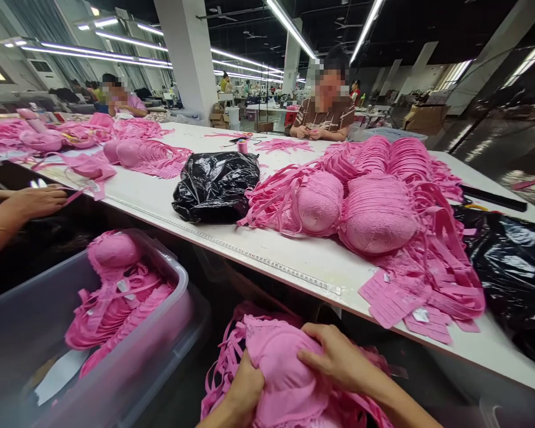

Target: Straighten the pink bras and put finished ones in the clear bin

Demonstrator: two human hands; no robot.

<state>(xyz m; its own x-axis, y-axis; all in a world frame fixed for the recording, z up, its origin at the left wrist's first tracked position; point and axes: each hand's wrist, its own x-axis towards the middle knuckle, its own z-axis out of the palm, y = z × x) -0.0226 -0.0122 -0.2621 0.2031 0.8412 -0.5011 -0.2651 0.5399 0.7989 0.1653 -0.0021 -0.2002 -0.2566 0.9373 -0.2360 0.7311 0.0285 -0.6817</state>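
Note:
Low in the view, in front of the table edge, a pink bra (285,368) is held between my two hands. My left hand (246,380) grips its left side, the fingers partly hidden behind the cloth. On the upper right of the cup, my right hand (327,356) is closed on the fabric, thumb on top. More pink bras with loose straps (223,362) lie beneath and around it. On the table above stands a thick nested stack of pink bras (378,208), with straps and hook bands hanging toward the edge.
A black plastic bag (216,187) sits left of the stack, another black bag (512,261) at right. A measuring tape (249,252) runs along the table edge. The plastic tub (169,261) at left holds bras. A co-worker's hand (42,199) works at left; a person (325,107) sits opposite.

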